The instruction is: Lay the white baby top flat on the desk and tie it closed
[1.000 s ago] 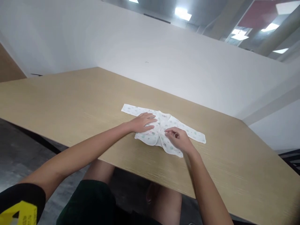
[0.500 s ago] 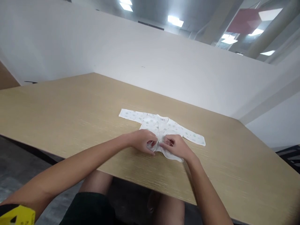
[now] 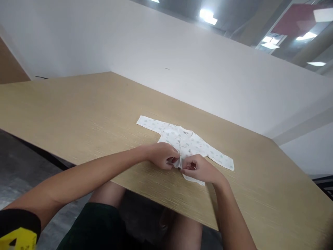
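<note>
A small white baby shirt (image 3: 171, 135) with a scattered print lies face up on the table, its long sleeves spread to both sides and the neck pointing away from me. My left hand (image 3: 164, 155) pinches the front opening near the lower hem. Close beside it, my right hand (image 3: 197, 168) grips the other edge of the opening between thumb and fingers. The fingertips of both hands nearly meet at the middle of the shirt. Whatever fastener lies under them is hidden.
The light wooden table (image 3: 104, 107) reaches out on all sides of the shirt. A white partition wall (image 3: 161, 73) stands along its far edge. The table's front edge runs above my legs. A dark object (image 3: 324, 184) shows at the right edge of view.
My right hand has shifted slightly down, and its fingers have closed on the shirt's edge. My left fingers are drawn closer together. The whole view has tilted a little.
</note>
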A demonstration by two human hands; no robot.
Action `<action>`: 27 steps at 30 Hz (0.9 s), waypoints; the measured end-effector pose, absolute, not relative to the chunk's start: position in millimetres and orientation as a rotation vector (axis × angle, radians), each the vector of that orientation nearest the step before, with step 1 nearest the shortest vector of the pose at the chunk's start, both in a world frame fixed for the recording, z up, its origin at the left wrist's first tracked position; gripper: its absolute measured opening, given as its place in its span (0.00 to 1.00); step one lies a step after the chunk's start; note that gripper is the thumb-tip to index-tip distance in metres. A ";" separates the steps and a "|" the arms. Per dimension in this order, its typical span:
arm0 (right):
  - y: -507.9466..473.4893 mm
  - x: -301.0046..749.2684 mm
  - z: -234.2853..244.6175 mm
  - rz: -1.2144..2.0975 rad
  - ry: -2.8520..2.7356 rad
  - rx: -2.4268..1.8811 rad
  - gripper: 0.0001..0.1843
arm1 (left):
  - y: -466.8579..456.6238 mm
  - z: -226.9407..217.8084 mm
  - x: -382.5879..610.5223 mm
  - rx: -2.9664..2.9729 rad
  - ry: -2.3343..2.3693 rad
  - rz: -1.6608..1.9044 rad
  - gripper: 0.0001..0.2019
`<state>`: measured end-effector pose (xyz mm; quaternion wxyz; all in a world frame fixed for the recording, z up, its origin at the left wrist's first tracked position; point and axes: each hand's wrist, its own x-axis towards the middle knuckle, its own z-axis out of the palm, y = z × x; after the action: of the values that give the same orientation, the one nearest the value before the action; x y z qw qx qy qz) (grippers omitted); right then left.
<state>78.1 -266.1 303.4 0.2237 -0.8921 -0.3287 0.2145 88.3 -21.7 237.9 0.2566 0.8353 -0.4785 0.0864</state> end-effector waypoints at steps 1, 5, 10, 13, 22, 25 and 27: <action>-266.9 77.9 304.9 0.652 -0.911 -2.456 0.08 | -21.6 237.8 88.1 2.263 -1.304 0.239 0.06; -268.1 81.0 308.2 0.521 -0.888 -2.381 0.18 | -20.4 237.5 88.3 2.258 -1.336 0.255 0.06; -266.1 93.6 293.1 0.093 -0.844 -2.404 0.17 | -20.4 238.6 87.0 2.310 -1.361 0.285 0.07; -263.9 101.8 278.3 -0.022 -0.913 -2.451 0.18 | -21.6 240.2 84.6 2.329 -1.374 0.300 0.03; -271.1 114.0 272.3 0.072 -0.919 -2.438 0.18 | -18.8 245.0 82.5 2.268 -1.331 0.245 0.02; -273.9 114.6 272.9 0.088 -0.906 -2.444 0.19 | -15.8 249.1 83.6 2.219 -1.273 0.226 0.02; -273.2 111.3 275.8 0.049 -0.890 -2.445 0.16 | -14.0 252.6 84.4 2.177 -1.223 0.211 0.01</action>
<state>111.3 -273.2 275.8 0.2663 -0.9055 -0.3298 0.0180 84.4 -14.0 252.6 0.3124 0.8252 -0.4637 0.0801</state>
